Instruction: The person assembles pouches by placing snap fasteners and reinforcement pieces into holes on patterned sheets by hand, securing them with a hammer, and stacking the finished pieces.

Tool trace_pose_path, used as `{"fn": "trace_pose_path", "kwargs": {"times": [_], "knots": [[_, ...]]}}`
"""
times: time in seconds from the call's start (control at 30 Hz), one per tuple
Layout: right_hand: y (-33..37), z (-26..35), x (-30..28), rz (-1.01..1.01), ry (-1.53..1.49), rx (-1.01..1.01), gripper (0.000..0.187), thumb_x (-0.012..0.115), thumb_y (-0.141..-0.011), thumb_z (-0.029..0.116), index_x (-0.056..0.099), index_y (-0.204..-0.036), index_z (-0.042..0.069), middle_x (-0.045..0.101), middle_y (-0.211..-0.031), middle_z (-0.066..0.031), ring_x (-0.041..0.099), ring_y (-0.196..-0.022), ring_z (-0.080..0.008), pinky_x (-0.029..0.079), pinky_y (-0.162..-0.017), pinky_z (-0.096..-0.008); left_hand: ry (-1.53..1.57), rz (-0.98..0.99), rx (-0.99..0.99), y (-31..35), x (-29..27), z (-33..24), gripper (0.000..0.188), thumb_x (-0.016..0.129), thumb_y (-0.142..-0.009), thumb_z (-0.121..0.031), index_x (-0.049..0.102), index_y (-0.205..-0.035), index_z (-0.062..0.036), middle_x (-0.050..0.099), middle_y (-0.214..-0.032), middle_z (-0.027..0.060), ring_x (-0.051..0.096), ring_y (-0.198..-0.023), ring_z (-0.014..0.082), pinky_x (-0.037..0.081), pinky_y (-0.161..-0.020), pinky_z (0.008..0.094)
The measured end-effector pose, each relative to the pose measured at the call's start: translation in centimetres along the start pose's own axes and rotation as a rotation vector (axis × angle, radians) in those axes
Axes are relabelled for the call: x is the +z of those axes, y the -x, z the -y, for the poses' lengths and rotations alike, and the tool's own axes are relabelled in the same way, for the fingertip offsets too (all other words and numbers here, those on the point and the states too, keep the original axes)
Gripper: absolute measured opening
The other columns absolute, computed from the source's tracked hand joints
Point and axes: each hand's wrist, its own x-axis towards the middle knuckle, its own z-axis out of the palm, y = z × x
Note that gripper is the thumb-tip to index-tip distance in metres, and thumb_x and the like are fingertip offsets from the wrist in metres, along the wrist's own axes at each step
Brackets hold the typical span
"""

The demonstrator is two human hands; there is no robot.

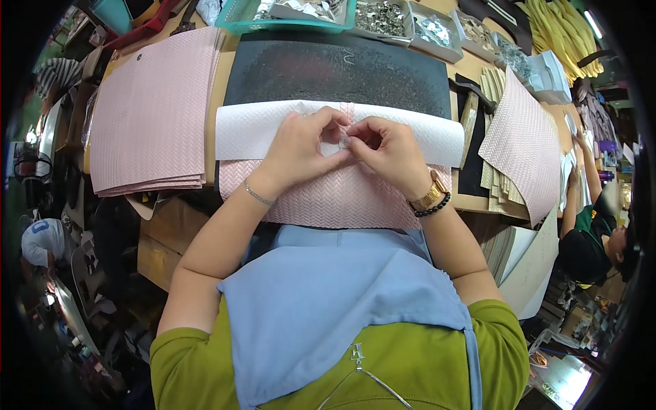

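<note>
A pink sheet with a woven pattern lies before me, its far edge folded back to show the white backing. A narrow pink strip crosses the middle of the fold. My left hand rests over the white part, thumb and forefinger bent into a pinch. From the other side my right hand meets it, its thumb and forefinger pressed together. Between the fingertips shows a small pale piece, too little and too covered to name. Under the sheet's far side is a dark board.
Stacked pink sheets lie at the left, and more pink and gold sheets at the right. A hammer lies beside the board. Along the back stand a teal basket and boxes of metal parts. Another person works at far right.
</note>
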Motion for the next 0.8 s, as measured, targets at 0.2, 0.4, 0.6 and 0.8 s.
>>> {"fn": "trace_pose_path", "kwargs": {"times": [0.2, 0.4, 0.6, 0.8], "knots": [[0.3, -2.0, -1.7, -0.169, 0.069, -0.088, 0.018, 0.075, -0.094, 0.016, 0.078, -0.102, 0.0, 0.077, -0.085, -0.0121, 0.071, -0.072, -0.0166, 0.057, -0.069, -0.0309, 0.021, -0.012, 0.126, 0.1, 0.5, 0.7, 0.024, 0.087, -0.082, -0.013, 0.075, -0.1, -0.0016, 0.073, -0.085, 0.0088, 0.076, -0.08, 0.0181, 0.059, -0.071, 0.0275], [-0.9, -8.1, -15.6, -0.563, 0.567, 0.243, 0.048, 0.077, -0.095, 0.039, 0.072, -0.123, 0.001, 0.075, -0.091, -0.0129, 0.071, -0.081, -0.0238, 0.056, -0.077, -0.0358, -0.051, -0.005, 0.113, 0.4, 0.2, 0.7, 0.013, 0.084, -0.084, -0.01, 0.079, -0.096, -0.004, 0.073, -0.086, 0.0082, 0.07, -0.07, 0.0184, 0.054, -0.064, 0.0282], [1.3, -15.1, -17.8, -0.515, 0.723, 0.431, 0.07, 0.078, -0.089, 0.046, 0.062, -0.138, -0.001, 0.074, -0.094, -0.0198, 0.072, -0.082, -0.0361, 0.056, -0.082, -0.0465, -0.064, -0.023, 0.175, 0.0, 0.4, 0.8, 0.012, 0.084, -0.084, -0.01, 0.081, -0.095, -0.0046, 0.072, -0.085, 0.0084, 0.065, -0.066, 0.0173, 0.05, -0.061, 0.0272], [2.4, -13.9, -19.9, -0.395, 0.045, 0.419, 0.063, 0.078, -0.092, 0.028, 0.056, -0.145, 0.001, 0.065, -0.084, -0.0036, 0.061, -0.065, -0.0112, 0.053, -0.058, -0.0274, 0.072, 0.028, -0.057, 0.0, 0.4, 0.1, 0.014, 0.084, -0.085, -0.01, 0.081, -0.098, -0.0041, 0.072, -0.086, 0.0086, 0.066, -0.067, 0.0169, 0.051, -0.062, 0.0279]]}}
